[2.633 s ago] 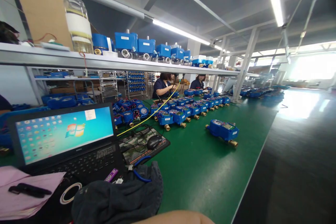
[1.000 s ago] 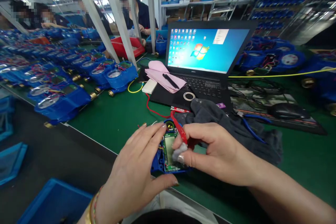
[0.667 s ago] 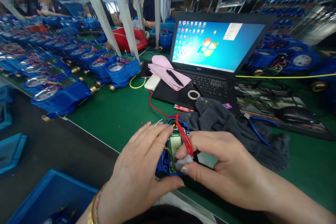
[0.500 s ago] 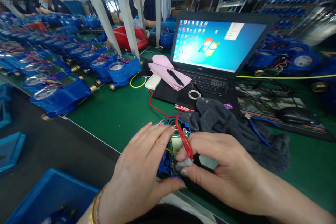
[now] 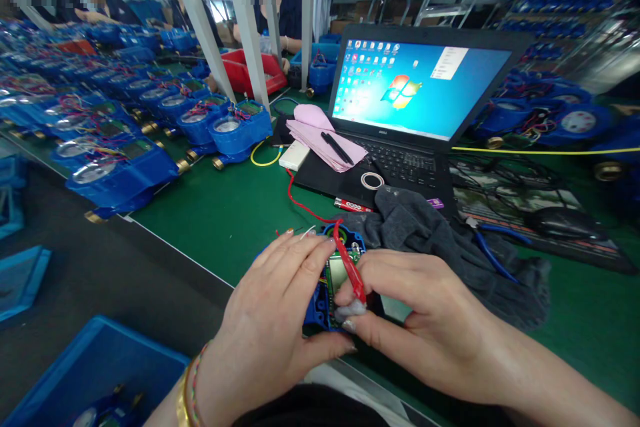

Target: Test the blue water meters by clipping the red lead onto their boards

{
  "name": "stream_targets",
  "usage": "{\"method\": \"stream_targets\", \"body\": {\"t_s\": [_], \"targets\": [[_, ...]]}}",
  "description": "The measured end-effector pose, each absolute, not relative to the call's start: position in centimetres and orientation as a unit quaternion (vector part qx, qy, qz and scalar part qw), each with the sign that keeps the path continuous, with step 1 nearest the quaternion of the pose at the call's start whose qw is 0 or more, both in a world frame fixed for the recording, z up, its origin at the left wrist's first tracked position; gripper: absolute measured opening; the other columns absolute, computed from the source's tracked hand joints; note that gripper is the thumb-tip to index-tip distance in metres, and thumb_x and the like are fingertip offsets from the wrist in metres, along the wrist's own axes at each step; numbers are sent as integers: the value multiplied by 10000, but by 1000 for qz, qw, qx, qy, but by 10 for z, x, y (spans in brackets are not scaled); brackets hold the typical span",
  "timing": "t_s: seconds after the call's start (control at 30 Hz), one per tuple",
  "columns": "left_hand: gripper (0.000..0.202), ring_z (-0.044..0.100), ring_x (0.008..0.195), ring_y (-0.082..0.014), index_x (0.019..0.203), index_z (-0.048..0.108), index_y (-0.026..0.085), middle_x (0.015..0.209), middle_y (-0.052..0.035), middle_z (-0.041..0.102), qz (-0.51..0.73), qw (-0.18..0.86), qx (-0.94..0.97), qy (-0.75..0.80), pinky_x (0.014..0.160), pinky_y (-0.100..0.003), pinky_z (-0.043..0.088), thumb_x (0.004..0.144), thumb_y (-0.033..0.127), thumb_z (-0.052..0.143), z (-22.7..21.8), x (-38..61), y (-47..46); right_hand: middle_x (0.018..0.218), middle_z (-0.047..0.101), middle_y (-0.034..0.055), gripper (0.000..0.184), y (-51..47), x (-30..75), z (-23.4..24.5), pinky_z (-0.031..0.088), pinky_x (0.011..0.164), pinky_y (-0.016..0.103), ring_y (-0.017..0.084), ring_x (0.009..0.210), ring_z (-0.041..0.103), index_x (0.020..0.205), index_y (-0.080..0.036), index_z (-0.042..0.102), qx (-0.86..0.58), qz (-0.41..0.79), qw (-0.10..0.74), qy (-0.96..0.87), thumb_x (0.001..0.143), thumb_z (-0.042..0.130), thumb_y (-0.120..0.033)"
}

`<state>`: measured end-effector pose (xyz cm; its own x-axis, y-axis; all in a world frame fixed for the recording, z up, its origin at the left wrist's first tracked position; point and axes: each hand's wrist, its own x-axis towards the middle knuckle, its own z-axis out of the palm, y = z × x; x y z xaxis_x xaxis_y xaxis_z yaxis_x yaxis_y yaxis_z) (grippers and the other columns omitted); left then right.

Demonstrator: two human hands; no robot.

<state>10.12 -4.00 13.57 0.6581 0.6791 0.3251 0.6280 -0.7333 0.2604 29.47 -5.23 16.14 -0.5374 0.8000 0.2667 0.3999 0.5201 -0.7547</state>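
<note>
A small blue meter housing (image 5: pixel 320 297) with a green circuit board and a grey display lies at the near edge of the green bench. My left hand (image 5: pixel 267 327) grips the housing, thumb under it, fingers over its top. My right hand (image 5: pixel 415 317) pinches a red clip (image 5: pixel 350 267) on a red wire, plus a small white wad (image 5: pixel 350 310), against the board. The red wire (image 5: pixel 300 203) runs back toward the laptop.
An open laptop (image 5: pixel 410 113) stands behind, with pink papers and a pen (image 5: pixel 325 137), a tape ring (image 5: pixel 372 180) and a dark cloth (image 5: pixel 440 247). A mouse (image 5: pixel 560 221) sits right. Rows of blue meters (image 5: pixel 125 140) fill the left. Other people work at the back. A blue bin (image 5: pixel 90 380) is below left.
The view swung from the far end of the bench down to my hands. Over the last second both hands stayed on the housing, the right hand holding the red clip in place.
</note>
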Motion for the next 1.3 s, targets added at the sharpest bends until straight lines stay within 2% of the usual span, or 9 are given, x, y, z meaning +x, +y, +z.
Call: {"method": "stream_targets", "body": {"t_s": [0.47,0.67,0.87,1.0,1.07,1.17,1.23,1.3], "targets": [[777,519,1188,-284,1269,429,128,1262,-129,567,199,60,907,366,1056,-501,432,670,503,752,137,103,-39,743,630,-17,71,-51,294,155,443,651,214,103,676,569,825,-165,587,-364,330,366,-791,853,594,-101],[836,509,1199,-297,1281,422,115,1284,-144,552,192,53,910,364,1058,-513,427,638,517,773,136,101,-39,746,614,-13,74,-51,299,161,429,655,218,105,684,555,834,-162,587,-382,320,327,-803,849,572,-91],[784,521,1179,-279,1263,434,118,1246,-135,573,209,42,908,361,1074,-477,416,654,489,759,134,102,-39,721,610,-4,92,-52,294,159,423,647,233,112,665,552,822,-145,591,-368,328,322,-808,862,535,-83],[766,509,1197,-275,1286,425,120,1268,-134,562,201,49,910,360,1081,-483,402,700,514,722,134,101,-37,702,627,-2,48,-51,293,156,436,610,207,101,634,564,803,-136,621,-388,328,365,-780,836,594,-114],[837,484,1225,-285,1327,385,119,1309,-145,530,197,55,909,362,1083,-494,393,693,548,723,135,99,-36,703,643,-3,29,-50,294,156,450,600,189,97,628,580,797,-140,639,-415,337,378,-756,816,620,-131],[967,376,1313,-314,1373,329,162,1397,-154,429,212,99,901,366,1072,-520,389,640,685,679,137,94,-35,693,669,-3,44,-49,295,157,469,569,182,102,603,599,798,-149,657,-442,346,389,-730,808,616,-159],[868,279,1366,-318,1305,417,235,1420,-117,384,236,139,890,364,1070,-532,379,630,739,622,140,92,-35,677,678,-5,52,-48,295,157,474,540,181,107,580,602,808,-158,670,-448,346,408,-716,802,625,-183],[590,224,1389,-301,1146,537,280,1400,-64,392,262,161,883,355,1096,-529,335,709,669,618,144,93,-36,668,683,-5,56,-49,294,157,474,520,180,112,567,605,819,-164,682,-447,345,434,-702,791,647,-198]]}}
